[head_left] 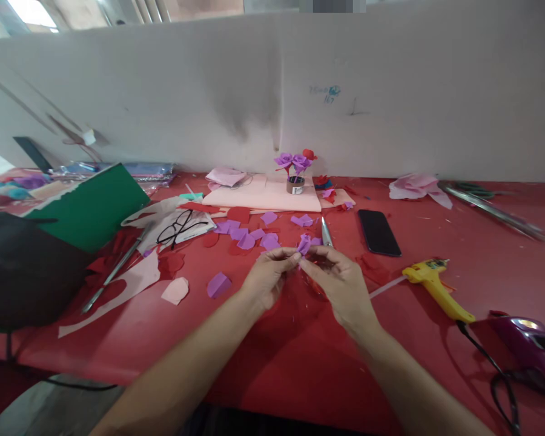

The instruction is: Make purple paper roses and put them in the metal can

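Note:
Between my two hands, over the middle of the red table, is a small purple paper flower. My left hand pinches it from the left, thumb and finger together. From the right, the fingers of my right hand close on its base. Just behind the hands lie several cut purple paper petals and a pair of scissors, whose handles are hidden by my right hand. A loose purple petal and a pale pink petal rest left of my left hand.
A yellow glue gun with its cord lies right, near a black phone. Finished purple flowers stand in a tape roll at the back. Eyeglasses and a green board are left. A white wall rises behind.

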A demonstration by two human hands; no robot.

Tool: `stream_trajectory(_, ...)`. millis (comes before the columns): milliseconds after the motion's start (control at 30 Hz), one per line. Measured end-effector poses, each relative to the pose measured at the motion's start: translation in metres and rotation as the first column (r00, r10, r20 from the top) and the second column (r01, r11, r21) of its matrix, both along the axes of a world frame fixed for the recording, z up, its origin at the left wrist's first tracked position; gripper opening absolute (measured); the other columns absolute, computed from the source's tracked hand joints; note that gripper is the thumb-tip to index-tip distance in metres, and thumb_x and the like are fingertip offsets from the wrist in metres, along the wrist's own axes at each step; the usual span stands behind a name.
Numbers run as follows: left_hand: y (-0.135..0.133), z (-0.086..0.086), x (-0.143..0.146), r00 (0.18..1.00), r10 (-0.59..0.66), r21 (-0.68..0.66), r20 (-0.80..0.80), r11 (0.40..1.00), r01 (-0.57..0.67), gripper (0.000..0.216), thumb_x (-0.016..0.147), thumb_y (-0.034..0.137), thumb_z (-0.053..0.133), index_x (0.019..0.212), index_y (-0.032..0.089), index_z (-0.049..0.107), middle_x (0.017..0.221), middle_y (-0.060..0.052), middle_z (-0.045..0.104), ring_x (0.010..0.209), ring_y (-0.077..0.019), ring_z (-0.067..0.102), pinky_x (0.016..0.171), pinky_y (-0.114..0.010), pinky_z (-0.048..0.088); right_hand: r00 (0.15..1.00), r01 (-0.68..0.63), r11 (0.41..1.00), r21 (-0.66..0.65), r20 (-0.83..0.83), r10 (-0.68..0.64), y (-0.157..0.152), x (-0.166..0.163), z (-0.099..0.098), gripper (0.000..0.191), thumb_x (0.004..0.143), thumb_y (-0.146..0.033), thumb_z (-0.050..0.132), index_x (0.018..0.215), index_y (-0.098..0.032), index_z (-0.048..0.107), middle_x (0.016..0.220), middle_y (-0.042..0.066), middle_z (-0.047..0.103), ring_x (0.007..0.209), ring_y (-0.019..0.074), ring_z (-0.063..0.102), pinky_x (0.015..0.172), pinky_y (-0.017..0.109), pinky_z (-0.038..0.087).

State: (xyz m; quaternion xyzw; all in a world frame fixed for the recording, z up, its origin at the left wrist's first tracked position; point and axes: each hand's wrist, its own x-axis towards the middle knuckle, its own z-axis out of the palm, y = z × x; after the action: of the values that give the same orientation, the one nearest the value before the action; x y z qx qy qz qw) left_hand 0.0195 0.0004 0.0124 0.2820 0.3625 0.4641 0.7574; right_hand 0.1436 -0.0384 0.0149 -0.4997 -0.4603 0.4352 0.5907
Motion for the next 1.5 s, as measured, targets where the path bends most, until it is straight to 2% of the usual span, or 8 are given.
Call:
stream_trajectory(133, -0.011, -0.003, 0.01, 0.989, 0.141, 0.065, -0.04, 0.988, -0.138, 0.018, 0.052, 0.018, 0.079, 0.067, 0.015, 0.071, 0.065, -0.001, 0.065, 0.064, -0.0104, 0.057, 0.071, -0.026, 0.044, 0.967, 0.138, 0.989, 0.051, 0.21, -0.146, -0.004, -0.006, -0.001, 0.023, 0.072, -0.035, 0.072, 0.089, -0.02, 0.065, 0.087, 0.003, 0.067, 0.079, 0.0171, 0.061, 0.075, 0.033, 0.049)
stream_trajectory(267, -0.02, -0.003, 0.016, 0.99, 0.124, 0.157, -0.067, 0.981, -0.112, 0.012, 0.057, 0.019, 0.076, 0.068, 0.015, 0.072, 0.066, -0.002, 0.066, 0.068, -0.0125, 0.058, 0.078, -0.029, 0.045, 0.946, 0.219, 0.972, 0.089, 0.224, -0.234, -0.006, -0.008, -0.003, 0.019, 0.074, -0.035, 0.07, 0.084, -0.019, 0.065, 0.083, 0.003, 0.067, 0.077, 0.0167, 0.06, 0.074, 0.032, 0.049)
stream_trajectory(433, -0.02, -0.001, 0.014, 0.987, 0.034, 0.184, -0.157, 0.983, -0.005, 0.011, 0.061, 0.02, 0.074, 0.071, 0.016, 0.072, 0.07, -0.003, 0.067, 0.069, -0.013, 0.058, 0.078, -0.03, 0.045, 0.931, 0.248, 0.967, 0.049, 0.265, -0.252, -0.006, -0.004, -0.001, 0.02, 0.074, -0.036, 0.07, 0.084, -0.019, 0.068, 0.083, 0.004, 0.07, 0.079, 0.0189, 0.063, 0.077, 0.033, 0.049)
stream_trajectory(600, -0.009, 0.004, 0.001, 0.95, 0.181, 0.278, -0.255, 0.955, -0.107, 0.01, 0.063, 0.015, 0.07, 0.072, 0.018, 0.071, 0.074, -0.001, 0.067, 0.073, -0.0116, 0.056, 0.075, -0.026, 0.043, 0.91, 0.251, 0.967, 0.031, 0.334, -0.247, -0.004, 0.002, 0.002, 0.018, 0.074, -0.035, 0.069, 0.084, -0.021, 0.072, 0.084, 0.003, 0.073, 0.081, 0.0202, 0.066, 0.079, 0.034, 0.049)
stream_trajectory(767, 0.001, 0.011, -0.011, 0.987, 0.031, 0.228, -0.159, 0.974, 0.006, 0.009, 0.063, 0.017, 0.072, 0.072, 0.018, 0.07, 0.075, -0.001, 0.066, 0.068, -0.0092, 0.055, 0.07, -0.024, 0.043, 0.849, 0.266, 0.948, 0.176, 0.422, -0.317, -0.003, 0.007, -0.003, 0.014, 0.078, -0.034, 0.066, 0.085, -0.024, 0.073, 0.089, 0.002, 0.073, 0.087, 0.0202, 0.065, 0.084, 0.034, 0.047)
stream_trajectory(933, 0.003, 0.015, -0.016, 0.987, -0.063, 0.29, -0.149, 0.951, 0.104, 0.013, 0.062, 0.018, 0.074, 0.075, 0.018, 0.07, 0.078, -0.001, 0.067, 0.072, -0.0102, 0.058, 0.074, -0.026, 0.044, 0.902, 0.178, 0.975, 0.134, 0.373, -0.216, -0.002, 0.007, -0.002, 0.014, 0.078, -0.032, 0.065, 0.087, -0.024, 0.073, 0.086, 0.001, 0.074, 0.085, 0.0196, 0.066, 0.082, 0.033, 0.048)
stream_trajectory(1167, 0.003, 0.014, -0.017, 0.952, -0.011, 0.376, -0.307, 0.917, 0.132, 0.02, 0.066, 0.026, 0.074, 0.084, 0.019, 0.071, 0.085, -0.003, 0.068, 0.078, -0.0131, 0.059, 0.078, -0.029, 0.044, 0.987, 0.048, 0.998, -0.032, 0.152, -0.043, 0.006, 0.007, -0.006, 0.018, 0.076, -0.036, 0.066, 0.085, -0.022, 0.072, 0.085, 0.002, 0.073, 0.085, 0.0198, 0.065, 0.084, 0.035, 0.047)
stream_trajectory(1500, 0.003, 0.012, -0.016, 0.963, -0.013, 0.381, -0.269, 0.917, 0.119, 0.046, 0.06, 0.021, 0.079, 0.102, 0.02, 0.06, 0.104, -0.004, 0.06, 0.074, -0.0081, 0.053, 0.073, -0.026, 0.043, 0.989, -0.14, 0.989, -0.047, 0.043, 0.142, 0.005, 0.005, -0.002, 0.015, 0.078, -0.037, 0.064, 0.082, -0.023, 0.069, 0.08, -0.001, 0.068, 0.077, 0.0159, 0.059, 0.077, 0.029, 0.046)
